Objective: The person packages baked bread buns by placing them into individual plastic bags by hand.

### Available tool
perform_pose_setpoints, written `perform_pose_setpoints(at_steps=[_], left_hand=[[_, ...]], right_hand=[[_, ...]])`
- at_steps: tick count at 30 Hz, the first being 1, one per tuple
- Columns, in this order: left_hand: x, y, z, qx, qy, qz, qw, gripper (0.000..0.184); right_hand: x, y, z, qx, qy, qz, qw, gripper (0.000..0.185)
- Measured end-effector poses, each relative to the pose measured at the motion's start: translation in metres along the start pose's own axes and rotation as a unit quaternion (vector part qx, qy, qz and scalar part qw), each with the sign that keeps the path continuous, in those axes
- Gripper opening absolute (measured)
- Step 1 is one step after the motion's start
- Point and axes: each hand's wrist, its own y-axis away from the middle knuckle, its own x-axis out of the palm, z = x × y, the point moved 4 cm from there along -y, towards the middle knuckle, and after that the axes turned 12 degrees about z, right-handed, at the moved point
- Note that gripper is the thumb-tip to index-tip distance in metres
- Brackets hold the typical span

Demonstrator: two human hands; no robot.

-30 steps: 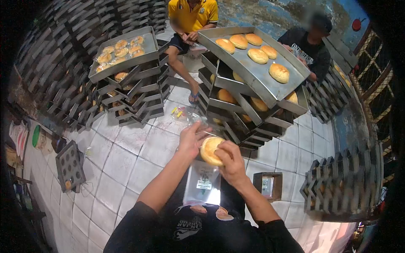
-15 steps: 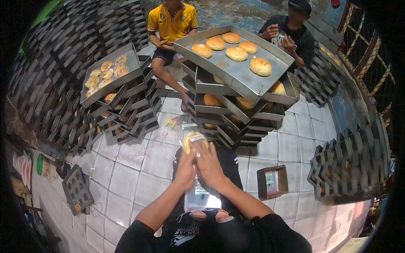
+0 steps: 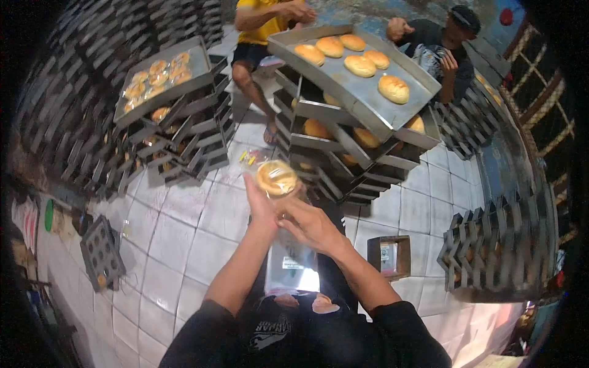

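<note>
Print on the plastic bags (image 3: 293,281) and black shirt (image 3: 331,340) is unreadably blurred.

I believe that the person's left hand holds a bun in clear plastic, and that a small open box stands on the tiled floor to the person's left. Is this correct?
Only the side is wrong: the head view shows the small open box on the tiled floor to the person's right. The left hand does hold a bun in clear plastic.
</note>
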Motion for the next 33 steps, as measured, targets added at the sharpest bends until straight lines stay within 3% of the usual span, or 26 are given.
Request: perform_pose_setpoints(at_steps=[3,4,5,7,8,9,10,12,13,14,16,17,18,19,20,21,22,24,25,26,28,30,32,33], left_hand=[[-0.022,-0.010,0.003,-0.032,-0.029,0.000,0.999,0.073],[-0.018,-0.012,-0.004,-0.020,-0.033,-0.017,0.999,0.074],[-0.024,-0.015,-0.012,0.001,-0.016,-0.007,1.000,0.072],[-0.037,-0.013,-0.034,0.032,0.009,0.012,0.999,0.072],[-0.042,-0.012,-0.041,0.048,0.024,0.022,0.998,0.072],[-0.047,-0.009,-0.041,0.038,0.043,0.002,0.998,0.072],[-0.041,-0.001,-0.035,0.032,0.044,-0.023,0.998,0.072],[-0.015,0.009,-0.018,0.019,0.041,-0.067,0.997,0.073],[-0.035,0.001,-0.006,-0.002,-0.003,-0.073,0.997,0.069],[-0.056,-0.005,0.002,0.000,0.008,-0.061,0.998,0.067],[-0.073,-0.016,-0.001,0.014,0.029,-0.030,0.999,0.064],[-0.069,-0.005,-0.019,0.059,-0.162,0.015,0.985,0.064],[-0.063,0.008,-0.037,0.119,-0.341,0.030,0.932,0.064],[-0.070,0.004,-0.044,0.075,-0.164,0.009,0.984,0.064],[-0.073,0.000,-0.045,0.029,0.019,-0.011,0.999,0.065],[-0.069,0.003,-0.043,0.027,0.027,-0.032,0.999,0.066],[-0.065,0.006,-0.033,0.017,0.047,-0.049,0.998,0.066],[-0.053,0.007,-0.007,0.001,0.088,-0.080,0.993,0.067],[-0.060,-0.001,-0.001,0.003,0.049,-0.075,0.996,0.065],[-0.070,0.000,0.005,0.000,0.038,-0.085,0.996,0.064],[-0.052,0.005,-0.007,0.006,0.015,-0.098,0.995,0.063],[-0.085,0.001,-0.026,-0.002,0.043,-0.052,0.998,0.065],[-0.081,0.009,-0.043,-0.005,0.029,-0.048,0.998,0.067],[-0.040,0.033,-0.038,-0.024,0.026,-0.071,0.997,0.070]], right_hand=[[0.022,-0.005,-0.003,0.008,-0.089,0.047,0.995,0.011],[0.032,-0.003,0.010,-0.007,-0.202,0.138,0.970,0.011],[0.035,0.005,0.033,-0.021,-0.308,0.223,0.925,0.012],[0.036,0.023,0.072,-0.040,-0.493,0.381,0.781,0.014],[0.026,0.013,0.057,-0.020,-0.412,0.232,0.881,0.013],[0.016,0.004,0.036,0.000,-0.315,0.077,0.946,0.013],[0.008,0.001,0.019,0.018,-0.207,-0.083,0.975,0.014],[0.028,-0.010,-0.011,-0.031,-0.099,-0.058,0.993,0.020],[0.031,-0.014,-0.009,-0.053,-0.045,-0.047,0.997,0.024],[0.034,-0.007,-0.010,0.017,-0.157,0.028,0.987,0.026],[0.025,0.007,0.021,0.145,-0.362,0.178,0.903,0.032],[0.028,0.020,0.041,-0.012,-0.541,0.207,0.815,0.036],[0.027,0.031,0.049,-0.050,-0.544,0.260,0.796,0.034],[0.023,0.030,0.037,0.008,-0.465,0.172,0.869,0.029],[0.018,0.026,0.023,0.066,-0.373,0.080,0.922,0.025],[0.022,0.018,-0.005,0.083,-0.264,-0.051,0.960,0.017],[0.015,0.011,-0.004,0.059,-0.197,-0.077,0.976,0.017],[0.040,0.003,-0.018,0.062,-0.272,-0.034,0.960,0.012],[0.041,-0.011,-0.012,-0.105,-0.014,-0.056,0.993,0.021],[0.043,-0.001,-0.018,-0.027,-0.153,0.003,0.988,0.025],[0.027,0.015,0.014,0.119,-0.409,0.124,0.896,0.034],[0.022,0.039,0.034,-0.013,-0.618,0.223,0.754,0.034],[0.017,0.036,0.006,0.139,-0.430,0.038,0.891,0.027],[0.019,0.032,-0.025,0.120,-0.174,-0.096,0.973,0.032]])
